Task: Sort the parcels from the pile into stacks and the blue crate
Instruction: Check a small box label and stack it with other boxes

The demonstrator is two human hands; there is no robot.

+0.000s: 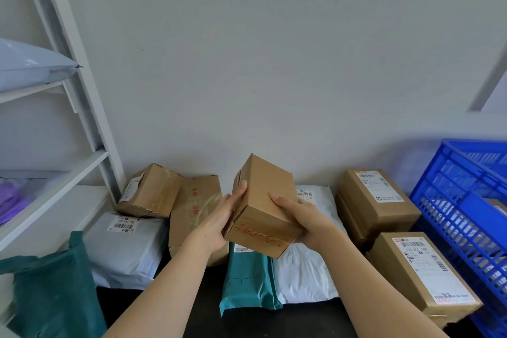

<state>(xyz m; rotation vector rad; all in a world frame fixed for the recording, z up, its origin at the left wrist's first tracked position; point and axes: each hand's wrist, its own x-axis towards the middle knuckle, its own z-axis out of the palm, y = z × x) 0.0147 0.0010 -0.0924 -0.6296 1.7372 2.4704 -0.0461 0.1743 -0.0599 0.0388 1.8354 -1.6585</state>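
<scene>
Forearms first, reaching in from below, ending in the left hand and right hand, both gripping one small cardboard box. Left thumb laid up its left face, right thumb across its top, remaining fingers wrapped underneath and mostly hidden. Box lifted clear of everything, tilted, with a handwritten red code on its near end.

Directly beneath the box: a teal mailer and a white mailer, side by side on the dark table. Left of the box: a tall brown parcel, then a tilted carton resting on a grey mailer. Further left, a dark green bag and white shelving. Right of the box: a labelled carton, seemingly stacked on another, and a second labelled carton nearer the camera. Beyond those, well apart from the box, the blue crate.

Apparently mid-sort: one parcel picked out, probably being checked, not yet placed. Next, most likely: choose between carton stack and crate, carry rightward with both hands, level the box, then set it flat and square on a stack or lower it over the crate rim. Plenty left to sort, judging by the pile.
</scene>
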